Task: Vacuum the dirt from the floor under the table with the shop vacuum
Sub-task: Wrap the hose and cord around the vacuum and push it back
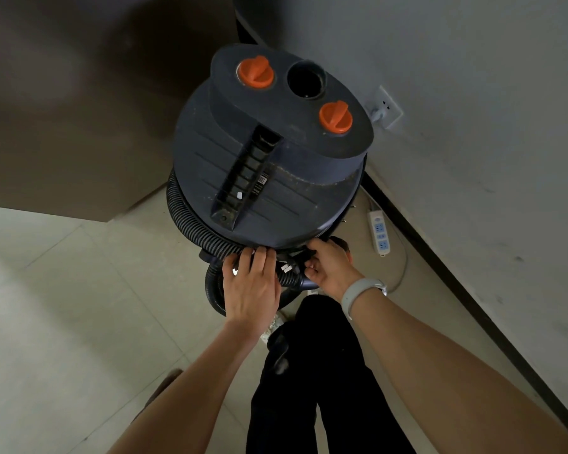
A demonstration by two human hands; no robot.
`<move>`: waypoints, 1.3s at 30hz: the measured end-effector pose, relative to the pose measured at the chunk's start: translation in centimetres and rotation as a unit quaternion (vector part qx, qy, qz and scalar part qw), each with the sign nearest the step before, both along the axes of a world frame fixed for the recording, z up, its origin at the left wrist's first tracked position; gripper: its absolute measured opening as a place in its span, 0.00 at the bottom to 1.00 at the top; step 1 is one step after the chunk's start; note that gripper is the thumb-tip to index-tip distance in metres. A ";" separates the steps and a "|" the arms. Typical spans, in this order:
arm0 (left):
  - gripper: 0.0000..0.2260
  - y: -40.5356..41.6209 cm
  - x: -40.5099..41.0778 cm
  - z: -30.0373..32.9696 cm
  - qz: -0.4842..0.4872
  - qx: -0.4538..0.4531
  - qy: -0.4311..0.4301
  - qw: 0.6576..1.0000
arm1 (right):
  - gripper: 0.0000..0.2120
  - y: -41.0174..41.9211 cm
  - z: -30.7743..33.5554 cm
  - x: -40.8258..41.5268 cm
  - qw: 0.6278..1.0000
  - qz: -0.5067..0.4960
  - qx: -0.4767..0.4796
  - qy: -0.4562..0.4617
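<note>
Shop vacuum [269,158] at 12 o'clock; left hand [251,286] lies flat, fingers straight on hose [191,221]; right hand [330,268] fingers curled, pinching black cord [297,257].

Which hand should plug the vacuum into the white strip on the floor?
Probably the right hand. It pinches something by the plug, and the power strip lies on its side, near the wall. The left hand rests on the hose, farther away.
</note>
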State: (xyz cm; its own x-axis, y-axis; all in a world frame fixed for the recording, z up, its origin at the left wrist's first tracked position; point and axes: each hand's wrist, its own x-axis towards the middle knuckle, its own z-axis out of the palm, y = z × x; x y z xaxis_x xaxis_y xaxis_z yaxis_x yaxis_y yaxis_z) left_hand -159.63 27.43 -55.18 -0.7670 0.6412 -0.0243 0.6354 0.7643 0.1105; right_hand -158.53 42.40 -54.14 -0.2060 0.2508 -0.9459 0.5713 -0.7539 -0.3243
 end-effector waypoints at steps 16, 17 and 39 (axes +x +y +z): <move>0.10 0.4 -0.5 0.1 -0.015 0.042 -0.017 0.999 | 0.08 0.4 1.3 1.3 0.992 -0.101 -0.037 0.066; 0.10 0.4 -0.6 0.1 -0.014 0.048 -0.021 0.999 | 0.08 0.1 1.4 1.1 0.994 -0.084 -0.018 0.063; 0.15 -1.0 -1.5 1.3 -0.044 0.033 -0.089 0.995 | 0.12 -0.5 -0.4 1.7 0.913 0.259 0.307 -0.073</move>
